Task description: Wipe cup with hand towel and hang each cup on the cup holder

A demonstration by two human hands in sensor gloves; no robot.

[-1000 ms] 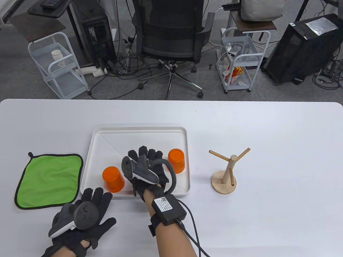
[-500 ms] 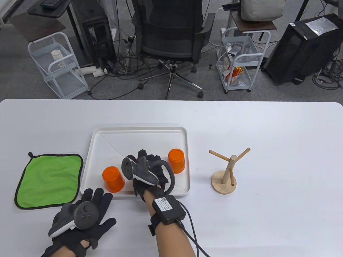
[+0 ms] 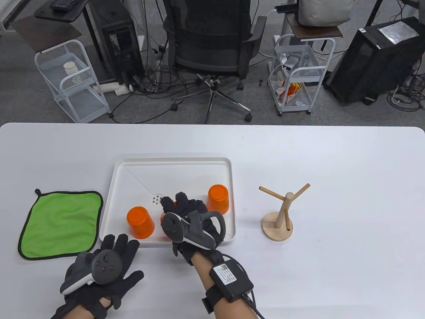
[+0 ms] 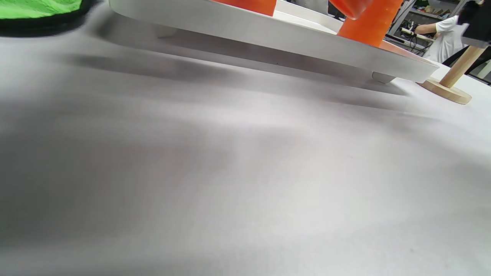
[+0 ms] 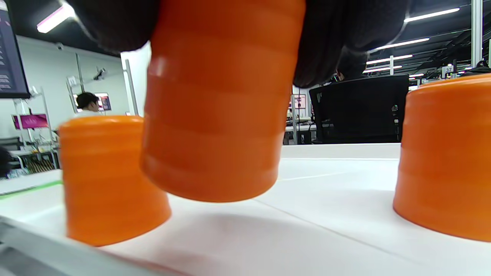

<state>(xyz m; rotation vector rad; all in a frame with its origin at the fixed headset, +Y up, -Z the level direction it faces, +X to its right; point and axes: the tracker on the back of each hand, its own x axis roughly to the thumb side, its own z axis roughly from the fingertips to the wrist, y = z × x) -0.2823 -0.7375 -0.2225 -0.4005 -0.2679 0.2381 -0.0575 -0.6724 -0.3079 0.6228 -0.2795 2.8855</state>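
Three orange cups stand upside down in the white tray (image 3: 172, 164). My right hand (image 3: 184, 207) grips the middle cup (image 5: 218, 115) from above, and it hangs tilted just off the tray floor. The table view shows only a sliver of this cup (image 3: 164, 216) under the glove. The left cup (image 3: 140, 222) and the right cup (image 3: 218, 198) stand untouched on either side. The green hand towel (image 3: 59, 224) lies flat to the left of the tray. The wooden cup holder (image 3: 282, 212) stands to its right, pegs bare. My left hand (image 3: 119, 247) lies flat on the table, fingers spread.
The tray's front rim (image 4: 268, 34) runs just beyond my left hand. A small drain grid (image 3: 156, 198) marks the tray floor. Beyond the table's far edge are an office chair (image 3: 212, 36) and two white carts.
My right hand has drawn back toward me, its fingers have curled round the middle cup, and the cup has come off the tray floor. The left hand has not moved.
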